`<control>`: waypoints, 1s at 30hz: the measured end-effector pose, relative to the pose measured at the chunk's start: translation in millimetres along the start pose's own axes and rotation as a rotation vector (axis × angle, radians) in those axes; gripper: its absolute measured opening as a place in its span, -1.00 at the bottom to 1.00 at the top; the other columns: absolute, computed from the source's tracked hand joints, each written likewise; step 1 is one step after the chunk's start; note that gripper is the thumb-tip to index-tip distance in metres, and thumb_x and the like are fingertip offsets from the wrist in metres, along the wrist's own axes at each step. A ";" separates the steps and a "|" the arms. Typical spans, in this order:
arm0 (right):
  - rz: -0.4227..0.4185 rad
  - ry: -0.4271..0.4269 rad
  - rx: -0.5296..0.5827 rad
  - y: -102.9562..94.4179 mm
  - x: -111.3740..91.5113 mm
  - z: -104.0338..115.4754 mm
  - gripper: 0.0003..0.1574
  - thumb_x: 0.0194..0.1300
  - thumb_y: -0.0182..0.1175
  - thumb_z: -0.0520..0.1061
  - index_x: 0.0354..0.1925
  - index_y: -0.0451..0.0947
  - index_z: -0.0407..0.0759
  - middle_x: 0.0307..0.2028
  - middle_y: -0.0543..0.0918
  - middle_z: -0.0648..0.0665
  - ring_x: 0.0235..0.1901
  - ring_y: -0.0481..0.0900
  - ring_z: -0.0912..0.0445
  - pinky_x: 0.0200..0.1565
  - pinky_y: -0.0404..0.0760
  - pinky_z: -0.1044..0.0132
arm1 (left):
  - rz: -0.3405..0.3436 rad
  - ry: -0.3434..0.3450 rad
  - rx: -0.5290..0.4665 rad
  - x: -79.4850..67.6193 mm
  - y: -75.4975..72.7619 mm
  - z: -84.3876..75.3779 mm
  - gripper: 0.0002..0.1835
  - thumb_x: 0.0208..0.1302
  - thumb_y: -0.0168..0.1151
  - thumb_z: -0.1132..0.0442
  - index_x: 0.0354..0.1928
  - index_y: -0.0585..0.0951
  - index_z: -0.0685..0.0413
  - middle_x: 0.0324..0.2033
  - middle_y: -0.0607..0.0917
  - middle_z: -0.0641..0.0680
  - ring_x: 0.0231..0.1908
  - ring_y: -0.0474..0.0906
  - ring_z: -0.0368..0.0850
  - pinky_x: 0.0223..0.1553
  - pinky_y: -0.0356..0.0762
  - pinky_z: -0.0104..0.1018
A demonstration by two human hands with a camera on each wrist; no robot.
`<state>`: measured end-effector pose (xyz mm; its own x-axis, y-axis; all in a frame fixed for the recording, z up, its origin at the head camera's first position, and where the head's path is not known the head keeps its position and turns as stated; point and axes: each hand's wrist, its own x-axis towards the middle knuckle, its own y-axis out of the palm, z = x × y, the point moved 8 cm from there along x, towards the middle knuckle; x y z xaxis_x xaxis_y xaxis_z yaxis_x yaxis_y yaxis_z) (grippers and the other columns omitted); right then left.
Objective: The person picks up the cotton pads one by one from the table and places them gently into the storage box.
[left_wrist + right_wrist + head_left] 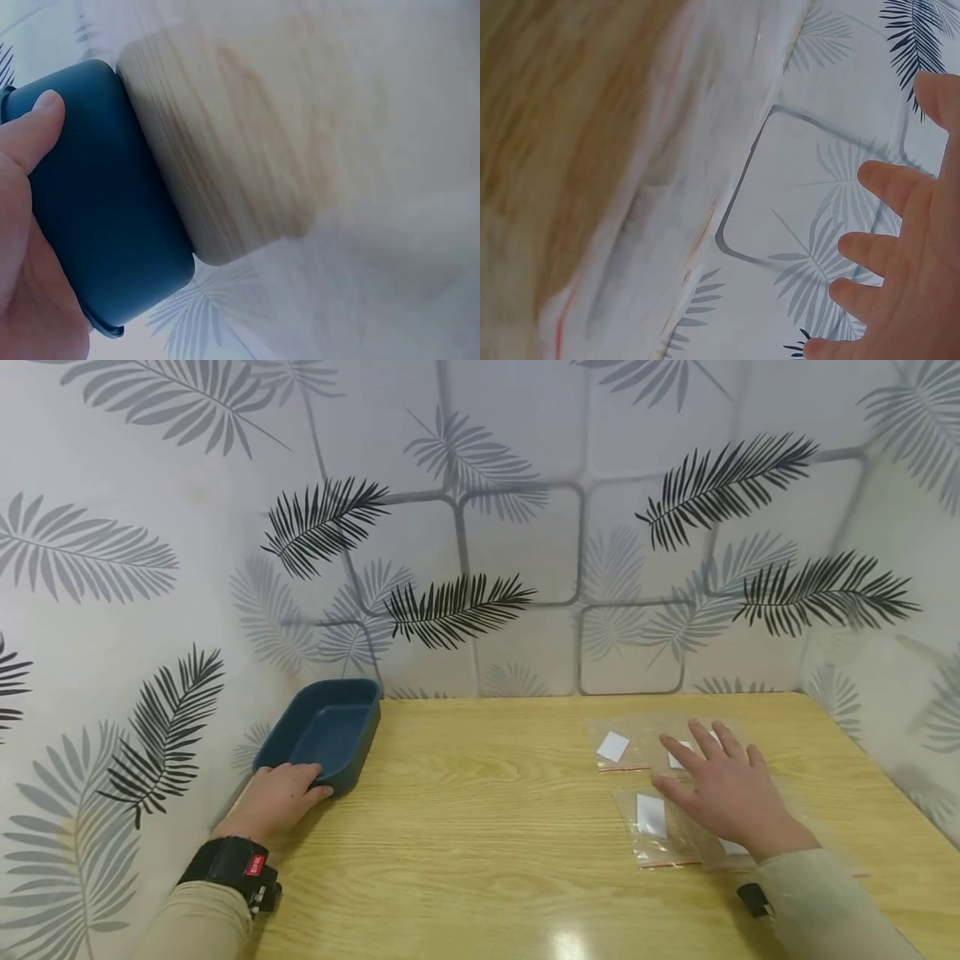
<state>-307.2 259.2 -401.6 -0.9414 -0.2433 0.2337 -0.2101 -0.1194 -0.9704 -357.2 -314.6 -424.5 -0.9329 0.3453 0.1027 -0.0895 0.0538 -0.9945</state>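
At the left of the table in the head view is a dark blue rectangular tray (pixel 330 735) with rounded corners. My left hand (pixel 281 797) grips its near edge, and in the left wrist view the thumb (pixel 46 124) lies against the tray's side (pixel 105 195). On the right, my right hand (pixel 727 793) is spread over several clear zip bags with white slips inside, its fingers apart and nothing held. One bag (pixel 651 818) shows left of that hand, another bag (pixel 615 747) farther back; others are partly hidden under the hand.
The wood-grain table (pixel 480 827) meets a leaf-patterned wall covering (pixel 517 543) at the back, with the same pattern at both sides. The tray sits close to the left wall. Each wrist wears a dark strapped device (pixel 232 868).
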 end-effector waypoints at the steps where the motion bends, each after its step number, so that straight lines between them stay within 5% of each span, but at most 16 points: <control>1: -0.001 -0.001 0.001 -0.1 0.0 0.4 -0.10 0.47 -0.10 0.47 0.51 0.27 -0.01 0.49 0.11 -0.43 0.44 -0.05 -0.46 0.20 0.01 -0.59 | 0.005 0.005 -0.005 0.2 0.5 -0.7 -0.49 0.44 0.22 -0.04 0.18 0.60 0.24 0.03 0.69 0.28 0.06 0.58 0.34 0.04 0.38 0.38; 11: -0.017 -0.014 0.009 0.2 2.3 4.4 -0.06 0.46 -0.08 0.48 0.56 0.16 0.03 0.50 0.11 -0.40 0.45 -0.05 -0.46 0.21 -0.05 -0.60 | 0.045 0.027 -0.043 0.9 1.2 -17.2 -0.60 0.47 0.19 -0.01 0.08 0.61 0.18 -0.08 0.71 0.20 -0.03 0.62 0.28 -0.07 0.43 0.31; 19: -0.031 -0.025 0.013 -1.8 0.4 7.4 -0.05 0.44 -0.07 0.50 0.55 0.19 0.03 0.50 0.12 -0.39 0.45 -0.05 -0.45 0.20 -0.04 -0.60 | 0.131 0.041 -0.062 7.6 6.1 -38.2 -0.52 0.54 0.08 0.03 0.26 0.53 0.25 0.11 0.64 0.27 0.12 0.54 0.34 0.05 0.39 0.37; 25: -0.034 -0.032 0.002 0.0 0.0 7.8 -0.03 0.42 -0.06 0.53 0.54 0.22 0.04 0.50 0.12 -0.39 0.45 -0.05 -0.44 0.20 -0.07 -0.60 | 0.139 0.083 -0.019 13.2 8.3 -58.8 -0.64 0.54 0.11 0.06 0.14 0.58 0.18 -0.03 0.69 0.18 0.01 0.62 0.25 -0.04 0.52 0.24; 30: -0.030 -0.031 -0.017 3.2 0.5 6.0 0.02 0.36 -0.05 0.58 0.54 0.23 0.07 0.51 0.10 -0.38 0.46 -0.07 -0.44 0.19 -0.08 -0.60 | 0.106 0.135 -0.005 16.6 6.8 -72.7 -0.83 0.51 0.15 0.07 -0.18 0.57 -0.01 -0.37 0.61 -0.04 -0.29 0.63 0.02 -0.30 0.56 -0.02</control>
<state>-306.7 252.9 -404.2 -0.9261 -0.2694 0.2641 -0.2426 -0.1108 -0.9638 -347.9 -240.4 -428.1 -0.8818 0.4717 -0.0007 0.0089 0.0153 -0.9998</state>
